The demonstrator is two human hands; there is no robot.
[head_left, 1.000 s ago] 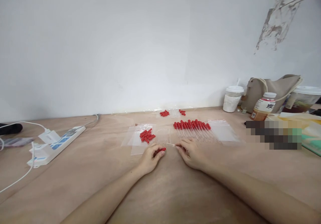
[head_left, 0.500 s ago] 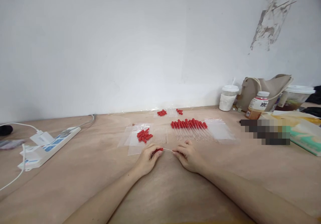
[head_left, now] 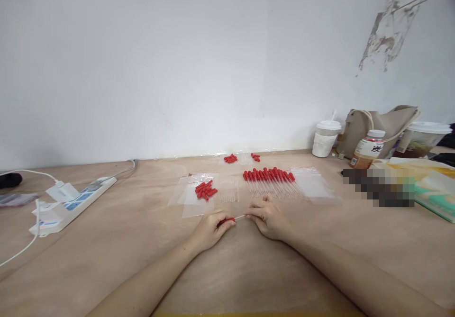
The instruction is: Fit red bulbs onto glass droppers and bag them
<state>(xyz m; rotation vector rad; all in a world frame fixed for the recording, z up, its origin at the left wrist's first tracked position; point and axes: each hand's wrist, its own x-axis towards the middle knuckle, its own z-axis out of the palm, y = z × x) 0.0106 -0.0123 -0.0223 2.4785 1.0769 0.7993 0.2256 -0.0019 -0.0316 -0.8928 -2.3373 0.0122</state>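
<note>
here on the wooden table (head_left: 249, 279), both hands are low and nearly meeting. the left hand (head_left: 212, 229) has its fingers closed around a red bulb (head_left: 231, 220), only the tip peeking out! facing it, the right hand (head_left: 267, 220) pinches a thin clear tube (head_left: 240, 217) between thumb and fingertips, and the tube bridges the gap, its end right at the bulb; how far inside, i cannot tell. just beyond, left to right: a pile of red bulbs (head_left: 206, 191) on clear plastic bags (head_left: 194, 209), a row of bare tubes (head_left: 230, 192), then a tight line of red-topped tubes (head_left: 266, 175), slanting, beside another clear bag (head_left: 316, 184). farther back, two small red clusters (head_left: 231, 158), a lidded cup (head_left: 324, 141) near the pale wall (head_left: 213, 70).
</note>
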